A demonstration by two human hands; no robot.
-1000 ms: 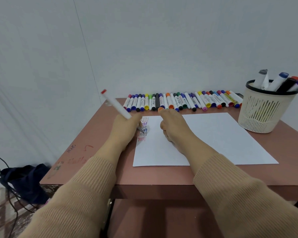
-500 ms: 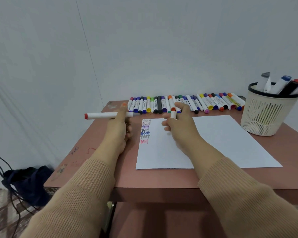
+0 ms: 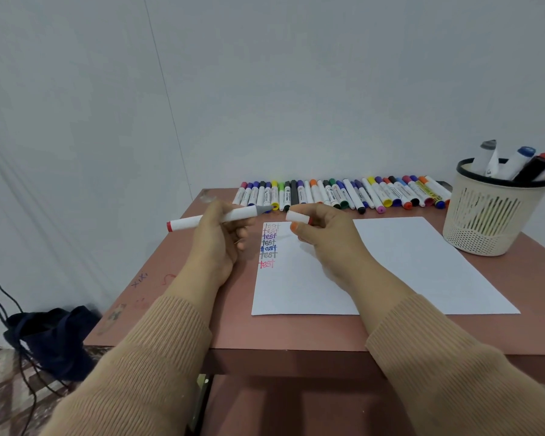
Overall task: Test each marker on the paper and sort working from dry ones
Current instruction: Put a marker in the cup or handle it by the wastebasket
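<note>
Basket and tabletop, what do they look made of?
Basket: likely moulded plastic, matte cream with a black rim, going by its slotted and perforated wall. Tabletop: probably laminated board, smooth reddish-brown with a dull sheen; core unseen.

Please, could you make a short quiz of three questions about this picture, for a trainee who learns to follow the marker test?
1. True or false: the tip of the marker in the left hand is covered.
2. How many times is "test" written on the paper?
3. What does the right hand pinch? A) a cap B) an eraser C) a ruler

Key: 1 false, the grey tip is bare; 2 seven; 3 A.
</note>
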